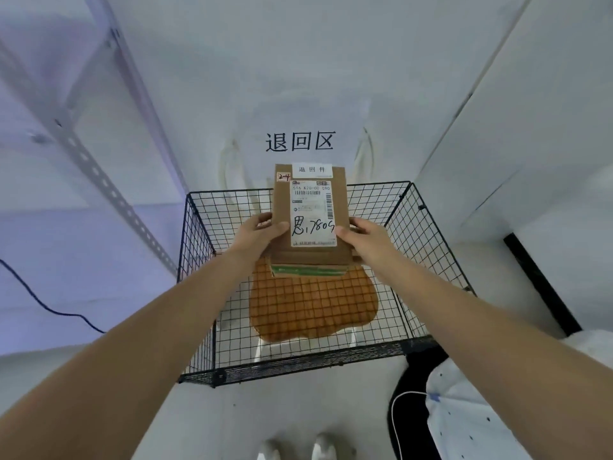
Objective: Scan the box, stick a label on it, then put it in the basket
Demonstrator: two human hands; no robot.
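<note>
Box [310, 214] sits dead center of the frame, held up over the open top of the black wire basket [199, 260] with both hands. Left hand [258, 232] grips its left edge, thumb laid across the front face, and right hand [360, 235] clamps the right edge the same way, thumb tip touching the corner of the big shipping label [312, 212]. So both hands are closed on it, one per side.

Front of the cardboard faces the camera. The shipping label has barcodes plus a black handwritten scrawl across its lower half (reads something like "1780", hard to be sure). A smaller white label [311, 170] with printed characters sticks along the top edge, and a tiny red-marked tag [284, 176] is at the upper left corner.

Just under it there's a second flat package with a green stripe [308, 271], seemingly resting against the box's lower edge, though I can't tell whether the hands hold it too. Down in the lower middle, on the basket floor, lies an orange padded thing [311, 307].

White wall [298, 78] behind has big black characters [299, 141] above the box. Perforated metal shelf post [99, 174] runs diagonally through the upper left, dark cable [39, 300] at the left edge, white cable [404, 398] lower right.
</note>
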